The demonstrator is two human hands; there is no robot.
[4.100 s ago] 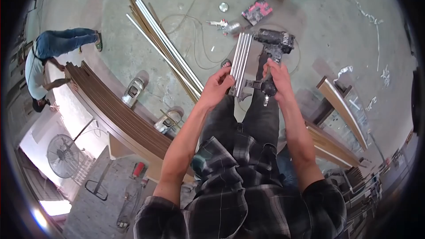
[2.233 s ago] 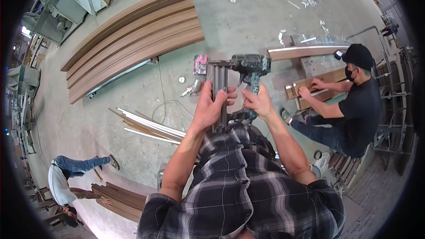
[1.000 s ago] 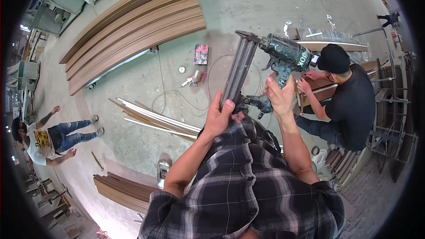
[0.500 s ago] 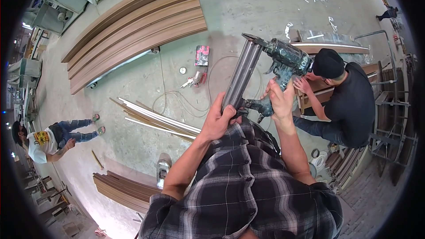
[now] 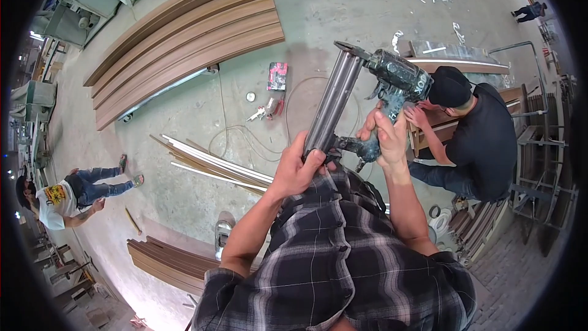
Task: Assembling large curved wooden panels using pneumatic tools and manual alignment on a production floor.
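The left hand closes round the lower end of the long grey metal magazine of a worn dark-green pneumatic nail gun, raised over the concrete floor. The right hand wraps its handle, so the step looks like checking the magazine; sliding it needs a steady right grip.

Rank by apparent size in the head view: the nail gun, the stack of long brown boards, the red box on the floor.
1. stack of long brown boards
2. nail gun, enlarged by nearness to the camera
3. red box
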